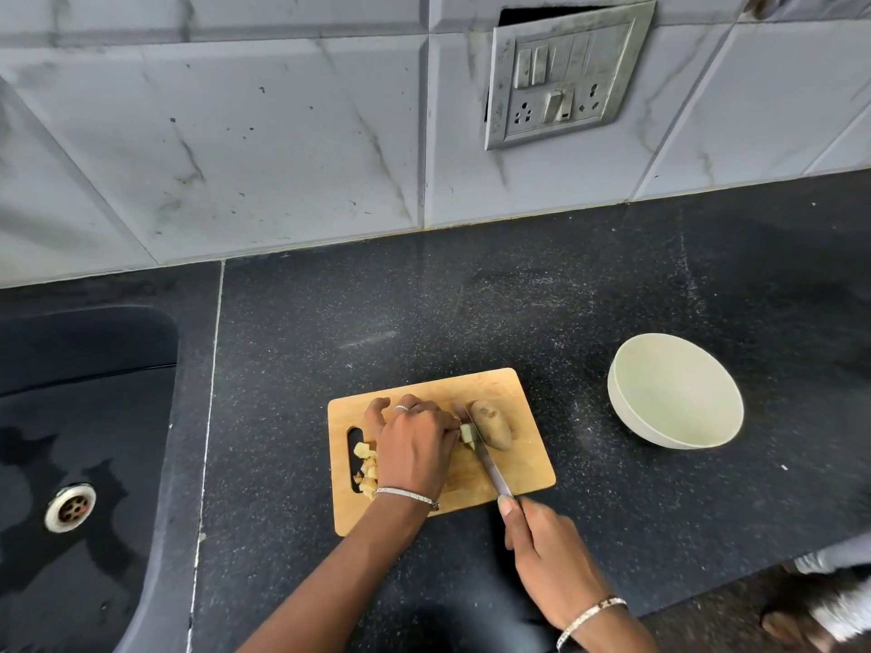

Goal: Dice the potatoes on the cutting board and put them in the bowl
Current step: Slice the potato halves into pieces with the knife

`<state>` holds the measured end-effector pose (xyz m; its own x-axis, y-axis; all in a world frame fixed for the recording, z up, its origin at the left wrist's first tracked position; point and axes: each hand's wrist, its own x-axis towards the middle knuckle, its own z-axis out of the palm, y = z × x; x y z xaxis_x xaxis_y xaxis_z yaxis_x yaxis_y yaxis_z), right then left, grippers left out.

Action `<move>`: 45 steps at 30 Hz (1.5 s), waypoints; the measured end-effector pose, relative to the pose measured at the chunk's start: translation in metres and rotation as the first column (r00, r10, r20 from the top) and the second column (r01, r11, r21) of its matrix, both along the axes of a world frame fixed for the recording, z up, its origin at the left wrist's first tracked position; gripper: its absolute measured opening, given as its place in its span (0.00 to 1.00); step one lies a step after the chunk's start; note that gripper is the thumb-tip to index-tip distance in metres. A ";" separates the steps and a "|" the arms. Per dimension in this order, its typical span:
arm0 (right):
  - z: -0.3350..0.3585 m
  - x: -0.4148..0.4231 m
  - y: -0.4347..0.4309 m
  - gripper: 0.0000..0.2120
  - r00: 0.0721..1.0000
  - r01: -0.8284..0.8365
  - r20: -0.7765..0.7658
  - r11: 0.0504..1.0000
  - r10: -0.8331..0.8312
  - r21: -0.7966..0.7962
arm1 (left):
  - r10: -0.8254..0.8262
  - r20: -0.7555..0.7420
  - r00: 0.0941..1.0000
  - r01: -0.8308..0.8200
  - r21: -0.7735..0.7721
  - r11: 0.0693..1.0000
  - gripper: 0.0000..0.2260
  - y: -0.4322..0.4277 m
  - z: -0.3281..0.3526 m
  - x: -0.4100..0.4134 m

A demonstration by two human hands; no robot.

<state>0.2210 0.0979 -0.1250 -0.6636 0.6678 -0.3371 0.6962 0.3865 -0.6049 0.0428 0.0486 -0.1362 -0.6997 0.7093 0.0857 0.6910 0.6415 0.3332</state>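
Fingers of your left hand: curled, pinning a cut piece to the board.
- Dice: small heap at the board's left end, by the handle slot. Done, not yet moved.
- Piece: under the blade, part cut.
- Knife: blade down at the piece, between your left hand and the potato.
- Potato: whole, unpeeled, just right of the blade. Untouched.
- Right hand: wrapped round the knife handle, forefinger along the top.
- Bowl: on the bench, right of the board, nothing in it.

Judgement: under half done. You have yet to finish the piece, dice the potato and fill the bowl.
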 end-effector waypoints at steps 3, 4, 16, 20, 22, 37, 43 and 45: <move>0.000 -0.005 0.002 0.20 1.000 -0.013 -0.001 1.000 0.013 -0.006 | 0.002 0.008 1.000 -0.002 -0.001 1.000 0.05 0.000 0.000 -0.001; 0.000 -0.008 0.003 0.19 1.000 -0.022 0.011 1.000 0.022 -0.005 | 0.002 0.010 1.000 -0.002 -0.002 1.000 0.05 0.000 0.000 -0.001; 0.007 -0.020 -0.022 0.18 0.974 -0.102 0.222 0.959 0.043 0.263 | 0.079 -0.022 0.997 -0.081 -0.058 0.995 0.05 0.002 0.008 0.004; 0.012 -0.009 -0.030 0.17 0.977 -0.082 0.213 0.971 0.033 0.223 | 0.137 -0.028 0.990 -0.138 -0.045 0.989 0.04 -0.003 0.010 -0.003; 0.014 -0.005 -0.029 0.16 0.981 -0.056 0.193 0.970 0.009 0.235 | 0.143 -0.012 0.990 -0.143 -0.056 0.988 0.04 -0.009 0.011 -0.006; 0.009 -0.023 -0.040 0.15 0.983 -0.077 0.175 0.993 0.061 0.085 | -0.052 0.140 0.989 0.049 0.024 0.999 0.14 -0.036 0.028 -0.019; 0.014 -0.021 -0.032 0.18 0.994 -0.071 0.087 0.997 0.068 0.040 | -0.063 0.150 0.987 0.058 0.033 0.998 0.17 -0.037 0.022 -0.025; 0.018 -0.019 -0.028 0.19 0.994 -0.082 0.069 0.996 0.079 0.031 | -0.045 0.143 0.989 0.040 0.038 0.999 0.16 -0.037 0.021 -0.029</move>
